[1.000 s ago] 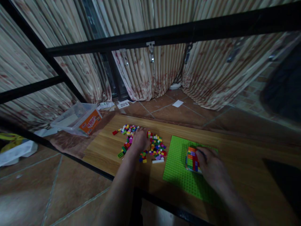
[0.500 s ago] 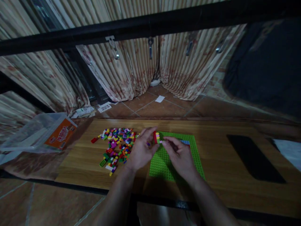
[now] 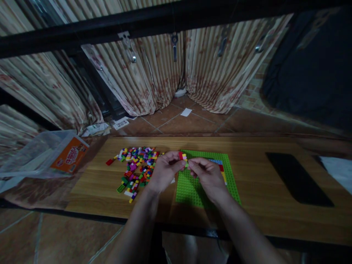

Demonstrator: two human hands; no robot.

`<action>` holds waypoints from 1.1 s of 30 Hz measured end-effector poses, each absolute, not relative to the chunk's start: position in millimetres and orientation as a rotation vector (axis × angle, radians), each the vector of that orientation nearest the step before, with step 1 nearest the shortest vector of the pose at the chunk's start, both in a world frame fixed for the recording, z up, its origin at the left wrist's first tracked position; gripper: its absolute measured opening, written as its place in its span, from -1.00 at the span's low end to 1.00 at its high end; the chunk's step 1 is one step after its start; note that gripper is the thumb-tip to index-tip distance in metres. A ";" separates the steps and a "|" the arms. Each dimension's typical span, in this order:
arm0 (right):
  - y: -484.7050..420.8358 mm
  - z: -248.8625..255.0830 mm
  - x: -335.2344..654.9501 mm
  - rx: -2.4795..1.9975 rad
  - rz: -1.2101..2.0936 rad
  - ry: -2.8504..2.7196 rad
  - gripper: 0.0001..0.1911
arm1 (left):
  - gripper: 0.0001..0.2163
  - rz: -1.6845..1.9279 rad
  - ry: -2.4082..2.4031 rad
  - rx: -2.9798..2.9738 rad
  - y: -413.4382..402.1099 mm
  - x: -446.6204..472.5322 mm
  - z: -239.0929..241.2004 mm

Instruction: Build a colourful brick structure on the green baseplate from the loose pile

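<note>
Between the fingers of my left hand (image 3: 165,170) is a small stack of toy bricks (image 3: 183,157), red, yellow and pink with some green. My right hand (image 3: 205,174) is closed at the stack's right side, its fingertips pinched against it. Whether a separate brick sits in that pinch is too small to tell. Both hands are over the left part of a green baseplate (image 3: 189,192). Blue, red and yellow bricks (image 3: 221,168) are fixed along the plate's far right, partly hidden behind my right hand.
A heap of loose coloured bricks (image 3: 141,161) lies on the wooden table (image 3: 90,187) to the left. Beyond it stands a clear plastic box (image 3: 35,154) with an orange label. A black flat panel (image 3: 298,179) lies on the right, near a white sheet (image 3: 337,174).
My right fingers have closed in on the brick stack, and the stack has tilted slightly. More of the bricks on the plate's right side now show. The camera view has shifted a little.
</note>
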State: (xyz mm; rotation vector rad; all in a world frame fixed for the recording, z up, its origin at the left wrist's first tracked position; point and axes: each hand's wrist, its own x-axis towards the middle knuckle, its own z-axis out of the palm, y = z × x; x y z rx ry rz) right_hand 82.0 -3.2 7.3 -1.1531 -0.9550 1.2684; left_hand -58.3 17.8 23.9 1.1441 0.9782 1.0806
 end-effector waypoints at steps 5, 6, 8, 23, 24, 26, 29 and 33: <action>-2.0 5.0 74.4 -1.139 1.294 -0.926 -0.73 | -0.77 1.089 1.005 1.059 17.8 -63.2 28.9; -2.0 3.3 72.6 -1.170 1.241 -0.994 -0.75 | -0.77 1.091 1.033 1.041 18.4 -64.8 29.1; -3.1 -0.7 68.5 -1.260 1.058 -1.224 -0.80 | -0.78 1.100 1.117 1.018 20.7 -68.7 27.8; -7.5 6.5 60.5 -1.559 0.712 -1.616 -0.72 | -0.77 1.049 1.258 1.119 27.4 -79.9 19.3; -6.8 7.3 61.4 -1.534 0.747 -1.557 -0.70 | -0.76 1.044 1.228 1.102 26.0 -78.2 21.0; -5.8 8.7 62.6 -1.477 0.814 -1.477 -0.68 | -0.74 1.018 1.163 1.058 22.5 -73.1 23.7; -5.6 11.0 63.8 -1.490 0.760 -1.438 -0.67 | -0.72 0.970 1.066 1.013 16.2 -61.9 25.5; -7.7 14.4 64.8 -1.518 0.530 -1.408 -0.68 | -0.74 0.982 0.958 0.966 9.2 -48.2 25.4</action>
